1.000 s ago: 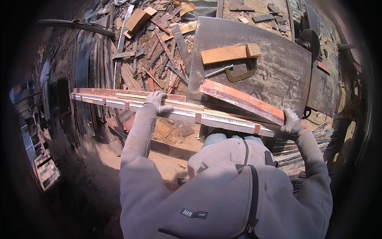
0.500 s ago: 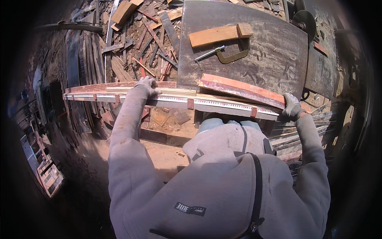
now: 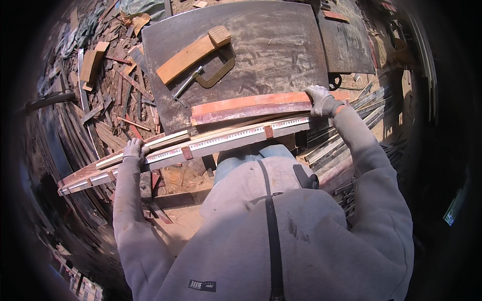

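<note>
My gloved left hand (image 3: pixel 134 152) is closed over a pale thin wooden strip (image 3: pixel 169 140) lying along a long narrow board (image 3: pixel 226 142) with a measuring tape fixed along it. My gloved right hand (image 3: pixel 321 99) grips a red-faced plank (image 3: pixel 251 109) near its right end, fingers over the top and thumb hidden. The plank lies along the near edge of the metal table, beside the taped board, its right end reaching past the tape's end. Small brown blocks (image 3: pixel 187 152) sit across the tape at intervals.
On the dark metal table (image 3: pixel 281 45) lie a wood block (image 3: pixel 186 57) and a C-clamp (image 3: pixel 216 75). Scrap wood (image 3: pixel 120 85) litters the ground at left. Stacked long strips (image 3: pixel 346 130) lie at right, below a second metal surface (image 3: pixel 346 45).
The view has turned, shifting the table leftward. My right hand and the red plank have moved right along the taped board. My left hand has slid slightly left along it.
</note>
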`<action>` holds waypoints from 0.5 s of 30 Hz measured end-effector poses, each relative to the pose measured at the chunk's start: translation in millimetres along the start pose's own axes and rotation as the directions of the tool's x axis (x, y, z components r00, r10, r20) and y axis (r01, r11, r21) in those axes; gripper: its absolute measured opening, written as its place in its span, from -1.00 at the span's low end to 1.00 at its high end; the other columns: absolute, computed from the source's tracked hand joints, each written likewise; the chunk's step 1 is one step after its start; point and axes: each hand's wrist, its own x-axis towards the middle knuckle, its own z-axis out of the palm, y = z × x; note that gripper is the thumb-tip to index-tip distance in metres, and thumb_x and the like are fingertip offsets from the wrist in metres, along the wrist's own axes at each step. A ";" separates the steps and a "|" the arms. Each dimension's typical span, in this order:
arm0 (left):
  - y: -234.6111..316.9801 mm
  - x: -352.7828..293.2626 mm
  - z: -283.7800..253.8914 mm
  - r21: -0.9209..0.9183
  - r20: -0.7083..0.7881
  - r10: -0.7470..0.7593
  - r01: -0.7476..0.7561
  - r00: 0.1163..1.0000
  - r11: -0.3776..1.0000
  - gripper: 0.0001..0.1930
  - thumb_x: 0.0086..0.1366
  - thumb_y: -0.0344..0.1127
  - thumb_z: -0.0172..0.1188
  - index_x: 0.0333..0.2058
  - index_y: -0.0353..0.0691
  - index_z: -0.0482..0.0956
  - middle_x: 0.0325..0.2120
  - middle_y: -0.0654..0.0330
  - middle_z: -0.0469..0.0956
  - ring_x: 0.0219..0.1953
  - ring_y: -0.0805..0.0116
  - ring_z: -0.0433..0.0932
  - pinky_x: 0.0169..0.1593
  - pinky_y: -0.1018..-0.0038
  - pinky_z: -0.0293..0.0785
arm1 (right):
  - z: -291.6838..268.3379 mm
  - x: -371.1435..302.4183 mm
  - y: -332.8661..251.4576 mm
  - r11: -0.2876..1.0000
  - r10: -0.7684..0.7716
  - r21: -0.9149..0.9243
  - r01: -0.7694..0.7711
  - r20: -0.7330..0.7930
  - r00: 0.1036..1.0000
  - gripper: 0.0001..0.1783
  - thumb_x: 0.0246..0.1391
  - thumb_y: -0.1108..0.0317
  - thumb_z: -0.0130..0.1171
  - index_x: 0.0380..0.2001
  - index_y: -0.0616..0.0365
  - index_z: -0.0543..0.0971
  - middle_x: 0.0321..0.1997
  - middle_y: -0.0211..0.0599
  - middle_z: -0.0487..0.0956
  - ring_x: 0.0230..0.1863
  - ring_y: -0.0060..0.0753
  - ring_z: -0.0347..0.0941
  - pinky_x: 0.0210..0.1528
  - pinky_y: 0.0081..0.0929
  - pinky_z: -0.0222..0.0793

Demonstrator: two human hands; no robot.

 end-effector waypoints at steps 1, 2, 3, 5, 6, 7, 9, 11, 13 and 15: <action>0.5 1.5 3.1 0.005 0.000 0.004 -0.004 1.000 1.000 -0.64 0.30 -0.01 0.29 -0.05 -0.08 0.58 -0.04 0.07 0.51 0.12 -0.03 0.46 0.18 0.03 0.41 | -0.5 1.8 0.8 0.999 -0.045 -0.032 0.044 -0.049 0.998 -0.33 -0.31 0.29 0.47 0.01 0.16 0.58 -0.08 0.00 0.61 0.06 0.09 0.54 0.17 -0.12 0.47; 0.7 2.7 4.7 -0.008 0.026 0.020 -0.020 0.999 1.000 -0.64 0.30 -0.01 0.29 -0.05 -0.09 0.58 -0.04 0.07 0.51 0.12 -0.03 0.46 0.18 0.03 0.41 | 0.0 5.1 -0.1 0.996 -0.063 -0.061 0.061 -0.031 0.998 -0.35 -0.29 0.30 0.47 0.00 0.15 0.59 -0.09 -0.01 0.60 0.05 0.08 0.54 0.17 -0.13 0.47; 1.1 3.1 5.8 -0.012 0.036 0.027 -0.027 0.999 1.000 -0.65 0.31 -0.03 0.28 -0.07 -0.10 0.57 -0.05 0.06 0.51 0.12 -0.03 0.46 0.17 0.04 0.41 | 0.2 7.0 -1.1 0.993 -0.042 -0.107 0.043 0.016 0.999 -0.53 -0.09 0.38 0.35 -0.01 0.09 0.60 0.02 -0.09 0.60 0.16 0.03 0.51 0.24 -0.18 0.44; 1.5 2.8 5.6 0.016 -0.010 0.014 -0.014 1.000 1.000 -0.67 0.31 -0.06 0.28 -0.07 -0.11 0.56 -0.05 0.06 0.50 0.12 -0.04 0.45 0.17 0.04 0.42 | 2.9 14.0 -6.8 0.982 -0.096 -0.156 0.110 0.097 0.991 -0.59 -0.01 0.47 0.25 -0.02 0.03 0.62 0.00 -0.14 0.61 0.12 0.00 0.54 0.18 -0.18 0.46; 2.1 3.0 5.3 0.031 -0.014 -0.006 0.007 1.000 0.999 -0.67 0.31 -0.07 0.28 -0.07 -0.12 0.56 -0.05 0.06 0.50 0.12 -0.04 0.45 0.16 0.04 0.42 | 5.1 18.4 -10.8 0.970 -0.082 -0.211 0.118 0.171 0.982 -0.61 0.01 0.49 0.22 -0.04 0.00 0.63 -0.01 -0.15 0.62 0.11 -0.01 0.56 0.16 -0.18 0.48; 1.5 2.1 4.0 0.034 -0.039 -0.035 0.037 0.999 0.999 -0.69 0.31 -0.11 0.29 -0.08 -0.13 0.55 -0.05 0.05 0.50 0.12 -0.05 0.45 0.15 0.03 0.42 | 8.1 21.2 -14.6 0.978 -0.151 -0.122 0.167 0.128 0.980 -0.62 -0.04 0.50 0.27 -0.10 -0.07 0.67 -0.06 -0.18 0.65 0.05 -0.01 0.60 0.11 -0.17 0.51; 1.3 3.4 3.6 0.013 -0.047 -0.003 0.003 0.999 1.000 -0.69 0.29 -0.14 0.30 -0.09 -0.16 0.54 -0.07 0.02 0.49 0.10 -0.10 0.45 0.14 0.01 0.42 | 15.1 23.1 -16.5 0.978 -0.203 -0.021 0.208 0.153 0.967 -0.65 -0.09 0.49 0.36 -0.16 -0.09 0.71 -0.10 -0.20 0.68 0.00 -0.06 0.64 0.06 -0.18 0.54; 0.8 6.3 4.4 -0.015 -0.082 0.010 -0.011 0.997 1.000 -0.70 0.29 -0.18 0.30 -0.10 -0.19 0.53 -0.09 0.00 0.48 0.07 -0.12 0.45 0.13 0.01 0.41 | 22.5 16.3 -6.8 0.967 -0.162 0.210 0.146 0.059 0.985 -0.70 -0.03 0.43 0.38 -0.16 -0.05 0.70 -0.12 -0.18 0.69 0.00 -0.06 0.64 0.06 -0.18 0.53; 0.2 10.6 6.8 -0.046 -0.097 0.017 -0.022 0.995 0.999 -0.72 0.27 -0.22 0.29 -0.13 -0.21 0.51 -0.12 -0.03 0.47 0.04 -0.14 0.44 0.11 0.03 0.42 | 33.8 1.2 13.7 0.943 0.047 0.334 -0.012 -0.097 0.994 -0.63 0.11 0.20 0.36 0.00 -0.05 0.68 0.00 -0.15 0.69 0.13 -0.06 0.60 0.19 -0.19 0.48; 0.2 14.5 8.9 -0.039 -0.108 0.027 -0.031 0.994 0.999 -0.74 0.26 -0.25 0.28 -0.16 -0.22 0.51 -0.15 -0.04 0.46 0.00 -0.15 0.44 0.09 0.05 0.42 | 40.6 -14.9 51.0 0.845 0.530 0.241 -0.477 -0.258 0.808 -0.45 0.23 -0.08 0.22 0.16 -0.02 0.61 0.10 -0.05 0.66 0.21 0.00 0.55 0.27 -0.18 0.43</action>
